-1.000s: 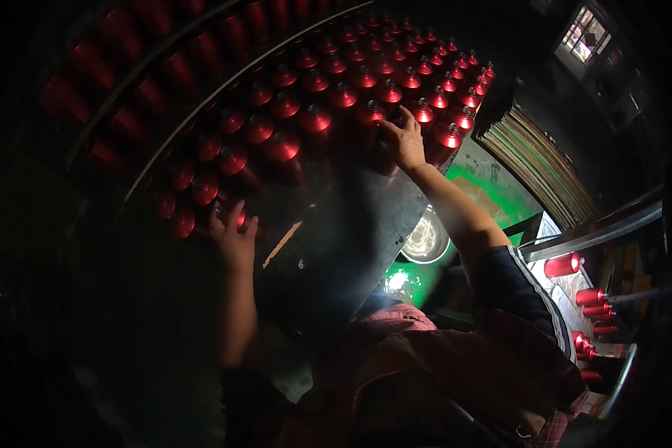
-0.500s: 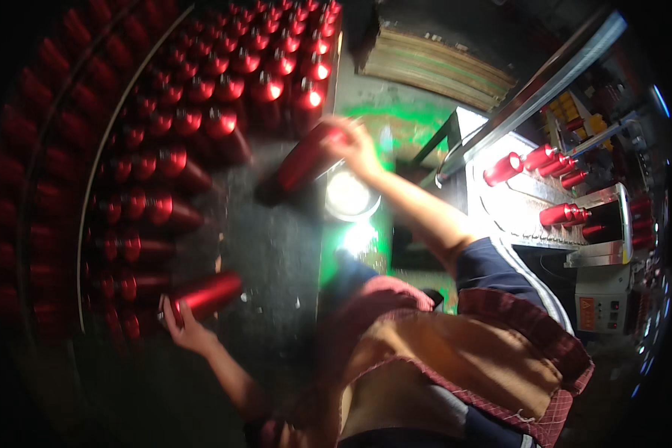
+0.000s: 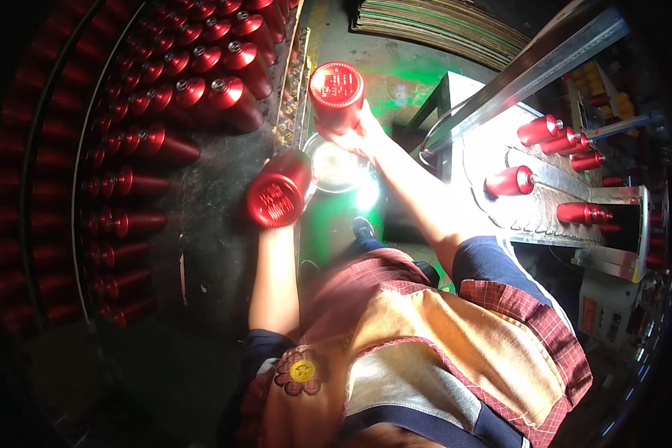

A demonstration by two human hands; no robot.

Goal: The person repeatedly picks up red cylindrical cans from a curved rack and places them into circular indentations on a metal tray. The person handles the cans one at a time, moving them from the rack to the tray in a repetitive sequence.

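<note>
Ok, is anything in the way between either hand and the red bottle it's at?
Nothing visible is. The right hand grips one red metallic bottle directly, its base toward the camera. The left hand holds a second red bottle, which largely hides that hand; no other object shows between them.

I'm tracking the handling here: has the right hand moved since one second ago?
Yes. Against the dark table, the right hand, holding a red bottle, has gone rightward, from beside the standing bottles to beyond the table's right edge.

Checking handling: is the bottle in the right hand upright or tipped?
Tipped: the bottle presents its round base to the overhead view.
</note>
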